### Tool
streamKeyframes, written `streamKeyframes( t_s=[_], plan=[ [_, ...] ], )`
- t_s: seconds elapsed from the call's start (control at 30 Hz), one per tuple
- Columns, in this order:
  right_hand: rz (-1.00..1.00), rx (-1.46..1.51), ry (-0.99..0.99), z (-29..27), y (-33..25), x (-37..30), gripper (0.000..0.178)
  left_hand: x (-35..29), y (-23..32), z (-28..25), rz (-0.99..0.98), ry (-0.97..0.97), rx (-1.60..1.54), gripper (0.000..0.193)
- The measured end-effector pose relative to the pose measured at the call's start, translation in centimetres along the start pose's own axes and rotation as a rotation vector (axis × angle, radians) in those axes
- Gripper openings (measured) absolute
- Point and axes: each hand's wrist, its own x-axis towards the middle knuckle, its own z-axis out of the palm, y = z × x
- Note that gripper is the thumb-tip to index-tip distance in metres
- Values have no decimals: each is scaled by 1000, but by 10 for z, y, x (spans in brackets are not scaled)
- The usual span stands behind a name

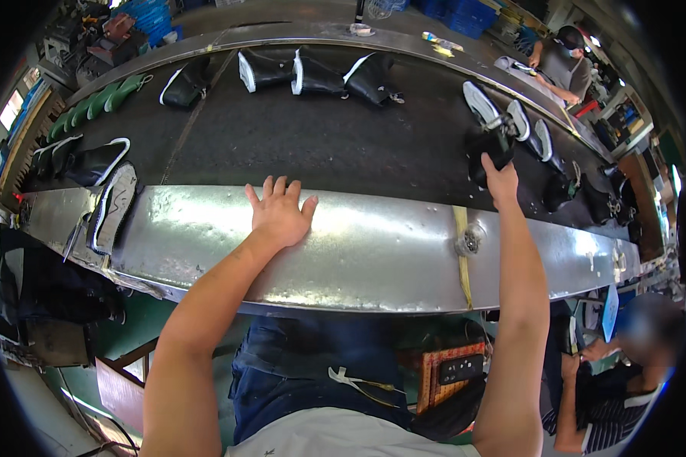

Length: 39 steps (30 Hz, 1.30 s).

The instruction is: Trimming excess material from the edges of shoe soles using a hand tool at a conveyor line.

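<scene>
Our right hand (500,181) grips a black boot (495,146) over the dark belt (297,145), while our left hand (280,215) lies flat on the metal ledge (373,255).

We have the right fingers closed around the boot at the right part of the belt, just past the ledge; a pale sole (480,103) shows beyond it, though we cannot tell whether it belongs to the same boot. Our left hand is empty, palm down, fingers spread toward the belt. Near our right forearm, a yellow strip (463,263) crosses the ledge beside a small round dish (472,240). Along the belt's far side stand or lie more dark boots (316,75), with green shoes (99,103) at the far left.
</scene>
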Motion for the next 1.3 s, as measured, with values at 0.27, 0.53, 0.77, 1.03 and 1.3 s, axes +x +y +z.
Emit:
streamKeyframes(
  t_s=[0.27,0.53,0.77,1.03,1.3],
  plan=[
    [17,-1169,-496,17,-90,-9,55,3,-7,-12,-29,-31,55,63],
    [2,-51,-602,212,-119,50,29,8,-10,-5,-15,-15,36,63],
    [260,387,-175,321,-107,121,67,9,-7,1,34,2,10,63],
    [-104,-26,-47,274,-136,66,36,7,-13,-6,-16,-36,13,64],
    [-68,513,-513,60,-198,-65,22,-6,-30,-3,78,158,-253,124]
  ],
)
